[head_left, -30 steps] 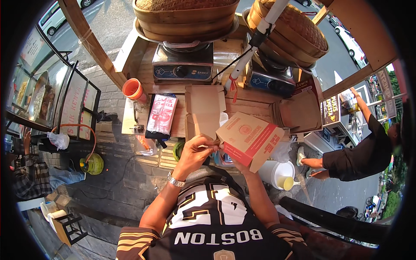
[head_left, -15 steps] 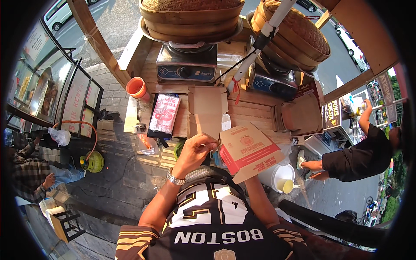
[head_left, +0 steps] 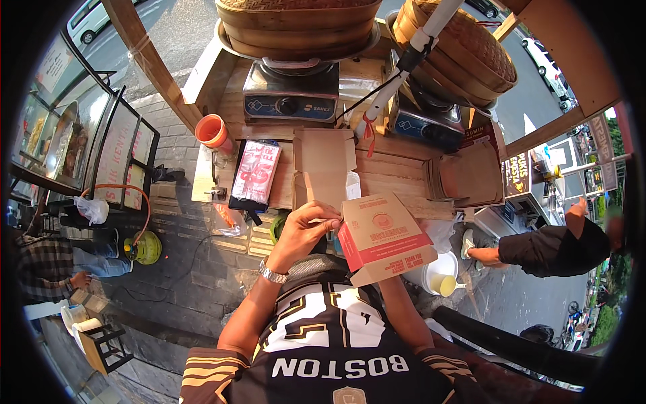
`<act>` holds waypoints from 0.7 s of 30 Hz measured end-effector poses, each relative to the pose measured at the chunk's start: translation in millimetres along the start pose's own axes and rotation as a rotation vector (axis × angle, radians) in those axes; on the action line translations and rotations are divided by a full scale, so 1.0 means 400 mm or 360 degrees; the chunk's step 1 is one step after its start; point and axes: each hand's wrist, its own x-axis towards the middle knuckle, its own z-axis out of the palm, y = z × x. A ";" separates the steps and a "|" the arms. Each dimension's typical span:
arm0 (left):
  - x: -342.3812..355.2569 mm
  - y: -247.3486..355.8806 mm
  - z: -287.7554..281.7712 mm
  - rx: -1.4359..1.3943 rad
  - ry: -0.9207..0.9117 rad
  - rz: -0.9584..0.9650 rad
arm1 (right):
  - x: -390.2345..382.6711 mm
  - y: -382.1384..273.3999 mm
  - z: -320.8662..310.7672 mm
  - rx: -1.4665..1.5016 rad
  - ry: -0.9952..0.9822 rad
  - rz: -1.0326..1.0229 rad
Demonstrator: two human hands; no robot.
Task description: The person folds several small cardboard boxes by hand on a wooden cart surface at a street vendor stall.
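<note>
A brown and red cardboard box (head_left: 382, 236) is held up in front of my chest, its printed face toward me and a flap folding out at its lower edge. My left hand (head_left: 303, 236) is closed in a pinch at the box's upper left edge. My right forearm (head_left: 405, 313) runs up behind the box. The box hides my right hand and its fingers, and seems to rest on that hand. Just beyond, another cardboard box (head_left: 323, 158) lies opened out on the wooden table (head_left: 389, 176).
Two bamboo steamers (head_left: 299, 30) stand on gas stoves (head_left: 291, 97) at the back. An orange cup (head_left: 212, 132) and a plastic-wrapped pack (head_left: 257, 174) lie left; stacked brown cartons (head_left: 468, 176) lie right. A white bucket (head_left: 418, 276) is below. People stand at both sides.
The held box has turned a little and shifted slightly left and up. My left fingers have moved up to its edge. The person at the right has lowered an arm.
</note>
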 end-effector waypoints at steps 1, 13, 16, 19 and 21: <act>0.005 0.000 -0.003 0.0036 -0.0032 0.0020 | 0.001 0.001 0.000 -0.0016 0.0003 -0.0001; 0.012 -0.009 0.029 0.0711 0.0242 0.0050 | 0.085 0.066 0.066 -0.0995 -0.0015 0.0125; 0.023 -0.037 -0.022 0.0613 0.0465 -0.0080 | 0.080 -0.078 0.104 -0.1044 -0.0303 -0.0394; 0.041 -0.056 -0.064 0.0467 0.0557 -0.0440 | 0.043 -0.093 0.114 -0.1286 -0.0339 -0.0602; 0.056 -0.065 -0.073 0.0415 0.0602 -0.0506 | 0.030 0.002 0.093 -0.1282 -0.0283 -0.0531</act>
